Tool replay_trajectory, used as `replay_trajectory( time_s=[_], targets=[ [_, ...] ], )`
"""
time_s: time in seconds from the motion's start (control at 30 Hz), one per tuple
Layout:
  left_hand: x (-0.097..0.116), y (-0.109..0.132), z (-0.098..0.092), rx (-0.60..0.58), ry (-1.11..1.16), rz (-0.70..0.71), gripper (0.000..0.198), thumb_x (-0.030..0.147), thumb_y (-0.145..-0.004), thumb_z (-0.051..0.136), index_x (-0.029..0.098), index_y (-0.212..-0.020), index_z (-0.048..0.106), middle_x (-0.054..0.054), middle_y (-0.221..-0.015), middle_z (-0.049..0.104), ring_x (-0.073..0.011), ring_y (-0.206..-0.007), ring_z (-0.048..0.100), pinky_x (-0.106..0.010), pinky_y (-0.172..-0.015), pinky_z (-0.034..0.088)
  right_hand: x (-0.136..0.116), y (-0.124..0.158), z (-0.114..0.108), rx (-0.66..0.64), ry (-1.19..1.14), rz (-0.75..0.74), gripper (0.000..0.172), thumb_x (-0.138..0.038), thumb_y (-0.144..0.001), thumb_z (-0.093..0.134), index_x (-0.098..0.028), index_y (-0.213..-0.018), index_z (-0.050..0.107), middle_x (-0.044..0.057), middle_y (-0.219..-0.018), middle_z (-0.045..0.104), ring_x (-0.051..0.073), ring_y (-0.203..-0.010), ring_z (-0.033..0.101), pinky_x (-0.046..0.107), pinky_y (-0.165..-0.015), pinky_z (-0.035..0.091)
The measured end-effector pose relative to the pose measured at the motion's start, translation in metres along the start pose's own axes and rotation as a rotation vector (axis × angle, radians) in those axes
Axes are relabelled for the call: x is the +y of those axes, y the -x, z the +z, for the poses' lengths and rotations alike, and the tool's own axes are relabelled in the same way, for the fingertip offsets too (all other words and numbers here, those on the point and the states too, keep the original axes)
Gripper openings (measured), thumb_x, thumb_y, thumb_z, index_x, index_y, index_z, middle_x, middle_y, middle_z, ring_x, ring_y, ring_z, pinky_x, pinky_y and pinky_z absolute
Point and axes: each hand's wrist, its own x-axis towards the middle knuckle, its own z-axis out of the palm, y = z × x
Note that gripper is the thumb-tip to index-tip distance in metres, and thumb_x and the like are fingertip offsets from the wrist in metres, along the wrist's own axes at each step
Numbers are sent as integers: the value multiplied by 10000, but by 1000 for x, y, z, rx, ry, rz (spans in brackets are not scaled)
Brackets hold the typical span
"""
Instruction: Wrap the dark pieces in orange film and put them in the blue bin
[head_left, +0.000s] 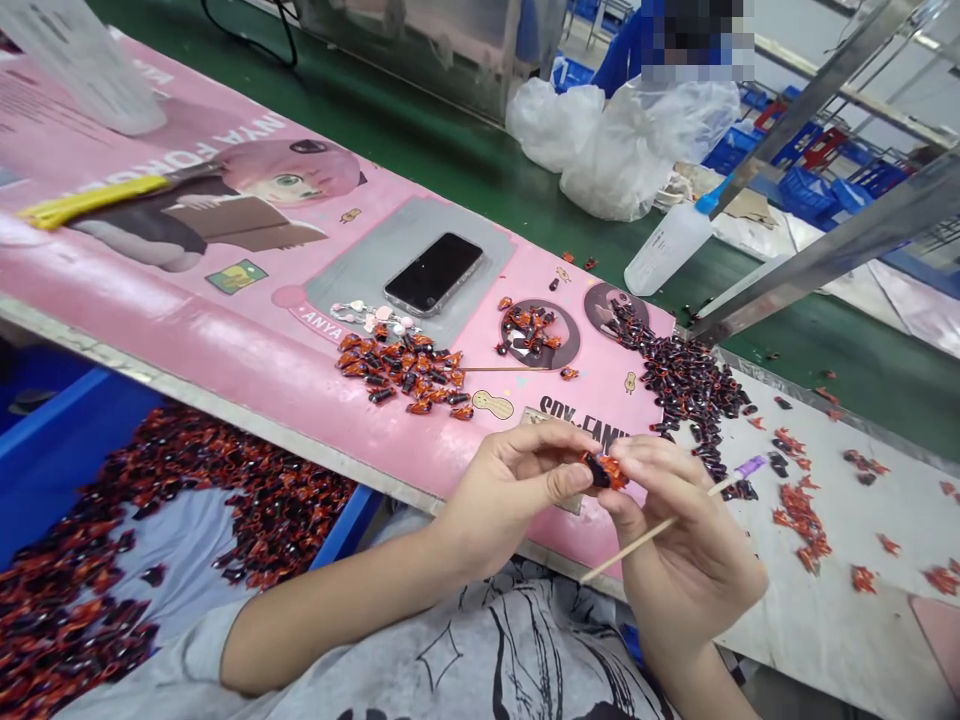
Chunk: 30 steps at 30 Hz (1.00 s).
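Over mat edge (300, 402), L hand (510, 492), R hand (694, 545) pinch orange-blk pc (609, 472); R w/ stick (630, 550).

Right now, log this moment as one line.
left hand: pinching black-and-orange piece | right hand: at same piece, holding thin stick | phone: on pink mat | piece pile: near phone

Past the green bench (427, 140) stand a panel (465, 50), blue crates (817, 197) and red crates (823, 147); a post (825, 255) rises beside the bench.

Orange-black piece (606, 471) between both hands (499, 490)
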Motion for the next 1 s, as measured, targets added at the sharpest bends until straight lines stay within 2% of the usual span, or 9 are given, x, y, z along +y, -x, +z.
replay_trajectory(
  time_s=[0.13,0.3,0.37,0.47,0.57,0.63,0.77,0.9,1.0],
  targets=[
    [-1,-1,1,1,-63,87,248,355,-649,933,210,-788,788,-4,-760,721,-136,-688,677,-274,-680,594,1,-1,-2,-47,76,-31,303,-108,-879,730,-285,-1125,727,36,-995,754,188,-899,727,344,-776,641],
    [-2,-1,4,49,-134,183,224,318,-661,930,217,-813,799,-13,-786,749,-132,-732,705,-220,-683,595,1,-2,-8,-108,160,-107,357,-127,-846,773,-275,-1165,711,57,-990,760,203,-867,744,333,-720,656],
    [-1,-1,5,50,-228,285,169,306,-692,909,216,-780,796,-22,-780,750,-141,-729,709,-219,-662,593,0,-3,-8,-101,164,-113,349,-135,-851,771,-283,-1161,714,48,-948,764,200,-833,747,325,-693,658],
    [2,2,3,9,-462,517,55,204,-762,843,222,-755,791,-36,-742,753,-163,-716,708,-232,-631,581,-4,-2,-7,-96,138,-124,377,-71,-857,731,-282,-1169,716,35,-900,765,196,-801,749,316,-660,657],
    [4,6,1,-18,-625,688,160,80,-792,765,238,-790,790,-21,-691,753,-155,-662,698,-234,-615,564,-8,3,-7,-117,110,-120,508,29,-803,716,-273,-1211,703,34,-931,762,204,-828,751,341,-702,670],
    [5,8,0,-15,-646,730,190,54,-793,748,240,-799,787,-13,-683,755,-146,-640,695,-225,-605,555,-9,5,-9,-139,68,-93,527,50,-784,718,-269,-1203,705,26,-934,756,204,-834,752,340,-718,675],
    [5,9,1,-2,-641,710,133,107,-806,764,235,-778,789,-20,-685,755,-141,-623,683,-223,-593,547,-8,5,-8,-175,7,-72,488,41,-826,688,-269,-1203,691,10,-946,752,176,-835,751,304,-741,674],
    [4,4,-1,33,-612,530,76,259,-779,823,229,-721,784,-46,-716,748,-161,-646,674,-237,-570,547,3,3,-12,-195,89,-112,484,-57,-855,733,-268,-1286,666,43,-1047,772,195,-931,755,318,-817,669],
    [7,-11,-11,37,-630,420,60,257,-755,821,210,-750,784,-63,-777,758,-165,-670,676,-229,-543,533,18,9,-27,-188,180,-45,554,-192,-885,745,-264,-1411,588,85,-1235,735,256,-1107,719,405,-953,637]
  ],
)
